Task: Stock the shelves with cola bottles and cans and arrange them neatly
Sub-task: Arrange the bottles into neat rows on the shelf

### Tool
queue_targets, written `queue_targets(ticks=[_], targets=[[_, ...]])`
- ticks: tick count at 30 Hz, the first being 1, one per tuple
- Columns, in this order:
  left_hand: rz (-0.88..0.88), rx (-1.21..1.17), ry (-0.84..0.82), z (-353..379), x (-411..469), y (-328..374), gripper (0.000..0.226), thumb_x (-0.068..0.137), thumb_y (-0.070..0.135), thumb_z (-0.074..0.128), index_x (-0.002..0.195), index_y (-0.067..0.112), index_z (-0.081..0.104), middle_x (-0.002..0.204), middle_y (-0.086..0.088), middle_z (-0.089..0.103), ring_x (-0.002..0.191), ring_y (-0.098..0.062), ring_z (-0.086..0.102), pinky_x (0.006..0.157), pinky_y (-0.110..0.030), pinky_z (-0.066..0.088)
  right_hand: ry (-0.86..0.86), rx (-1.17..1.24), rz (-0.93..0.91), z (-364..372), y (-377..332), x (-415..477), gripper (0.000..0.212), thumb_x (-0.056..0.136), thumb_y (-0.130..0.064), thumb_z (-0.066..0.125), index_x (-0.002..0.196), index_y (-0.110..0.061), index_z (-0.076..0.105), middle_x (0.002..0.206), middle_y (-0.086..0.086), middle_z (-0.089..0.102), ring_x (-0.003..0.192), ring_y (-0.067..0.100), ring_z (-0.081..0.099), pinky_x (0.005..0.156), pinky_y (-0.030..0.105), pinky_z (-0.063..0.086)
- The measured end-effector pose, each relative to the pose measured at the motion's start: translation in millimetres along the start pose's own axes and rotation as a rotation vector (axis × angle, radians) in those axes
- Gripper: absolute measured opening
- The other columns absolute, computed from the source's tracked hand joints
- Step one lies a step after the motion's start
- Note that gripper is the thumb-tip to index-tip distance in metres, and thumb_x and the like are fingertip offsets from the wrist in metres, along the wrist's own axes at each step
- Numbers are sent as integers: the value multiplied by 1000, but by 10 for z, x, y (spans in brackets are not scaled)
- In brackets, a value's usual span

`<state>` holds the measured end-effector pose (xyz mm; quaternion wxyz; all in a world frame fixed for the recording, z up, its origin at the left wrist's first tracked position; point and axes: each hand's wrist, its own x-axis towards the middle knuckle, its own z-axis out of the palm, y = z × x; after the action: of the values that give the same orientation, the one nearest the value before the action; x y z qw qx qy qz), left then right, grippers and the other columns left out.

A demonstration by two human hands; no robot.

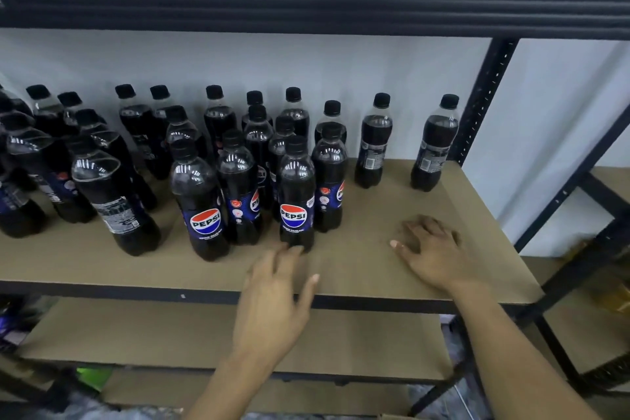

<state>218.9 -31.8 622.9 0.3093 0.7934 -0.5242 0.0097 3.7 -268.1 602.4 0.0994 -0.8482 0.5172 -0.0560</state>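
Resting right hand (433,249) flat on shelf (381,204) | left hand (272,300) fingers (284,254) straight at front bottle (296,201) base, empty

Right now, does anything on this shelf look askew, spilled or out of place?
Nothing spilled or fallen. Two bottles stand apart at the right rear, back labels outward, while the rest crowd in ragged rows with labels facing mixed ways.

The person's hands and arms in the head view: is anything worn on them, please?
Nothing worn shows. The left hand and the right hand are bare, without gloves, and no ring shows on the fingers. The left forearm and the right forearm are bare to the frame's edge: no sleeve, watch or bracelet.
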Motion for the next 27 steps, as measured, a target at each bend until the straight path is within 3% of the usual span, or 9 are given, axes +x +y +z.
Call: queue_targets(ticks=[3,5,8,12,14,17,20,22,27], targets=[[206,-2,-191,280,329,406,55,99,54,48,147,29,42,150,6,38,136,-15,38,115,-36,34,44,34,-4,-29,212,-2,70,94,-73,31,150,-34,41,163,-4,28,152,21,19,123,49,11],[250,17,-287,539,582,602,59,98,55,48,150,30,39,155,3,35,143,-17,35,118,-37,31,83,62,-13,-24,241,-44,66,96,-68,37,149,-30,45,160,-2,34,150,21,24,123,47,12],[231,113,-371,888,868,773,68,97,59,47,155,29,30,164,-2,24,150,-23,24,122,-42,23,146,149,-3,2,256,-78,59,96,-57,52,145,-24,50,154,0,43,144,23,35,122,43,17],[155,174,-451,1121,945,788,71,100,63,32,160,27,18,169,1,4,155,-14,-3,126,-40,-1,227,502,45,-34,340,7,55,94,-38,66,143,-17,53,143,4,54,130,26,50,111,36,40],[146,201,-460,1153,926,755,70,101,64,26,160,29,16,168,4,-1,154,-11,-8,125,-39,-4,256,610,86,-50,397,114,56,93,-33,70,143,-17,53,139,5,57,125,26,55,104,33,45],[143,206,-458,1158,911,738,68,101,65,23,160,32,13,168,8,-3,153,-9,-10,125,-38,-5,309,690,141,-78,465,361,60,90,-32,74,143,-17,51,133,8,61,120,27,59,103,38,48],[149,187,-423,1199,918,736,68,100,64,26,160,32,17,168,7,1,154,-9,-6,126,-38,-2,355,769,189,-169,448,673,72,87,-34,77,146,-11,43,138,11,56,124,27,55,103,32,44],[129,126,-385,1238,935,711,68,99,62,35,158,30,24,168,6,10,154,-10,3,126,-37,5,387,826,210,-218,411,904,83,82,-36,81,147,-7,38,140,13,52,127,28,52,106,35,43],[-50,-245,-175,1269,1142,809,60,94,37,65,148,23,44,145,0,47,134,-17,47,113,-27,36,493,872,215,-237,317,1337,100,70,-40,91,142,-3,32,139,14,43,127,29,47,107,33,39]])
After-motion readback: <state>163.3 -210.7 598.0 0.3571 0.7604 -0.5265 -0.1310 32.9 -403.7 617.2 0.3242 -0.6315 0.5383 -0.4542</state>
